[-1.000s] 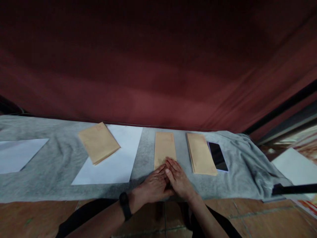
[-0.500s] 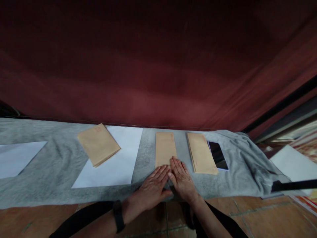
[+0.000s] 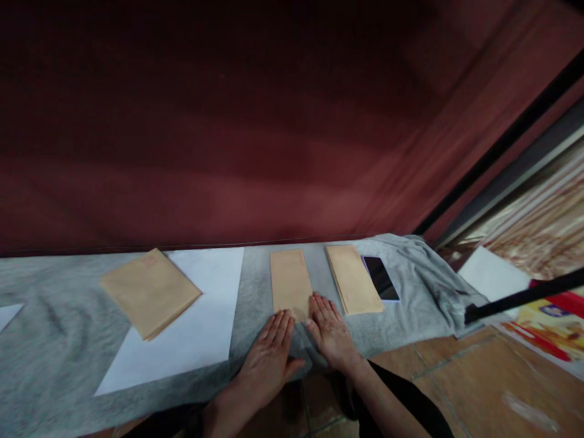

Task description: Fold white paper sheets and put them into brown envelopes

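A single brown envelope [image 3: 290, 280] lies flat on the grey cloth [image 3: 255, 304] in front of me. My left hand [image 3: 270, 353] rests palm down at its lower left corner, fingers stretched out. At the lower right edge of the same envelope lies my right hand [image 3: 331, 331], also flat, with its fingers extended. The two hands are apart, and neither grips anything. Just to the right is a stack of brown envelopes [image 3: 354, 280], with a dark-screened phone [image 3: 381, 278] beside it.
On the left, more brown envelopes [image 3: 150, 292] overlap white paper [image 3: 210, 322]. Another white sheet [image 3: 8, 314] shows at the left edge. A dark red surface [image 3: 274, 182] stands behind the cloth; a black bar [image 3: 524, 295] crosses at right.
My hands have moved apart, uncovering the envelope's lower edge between them. The view has turned to the right, so the items on the cloth appear shifted left.
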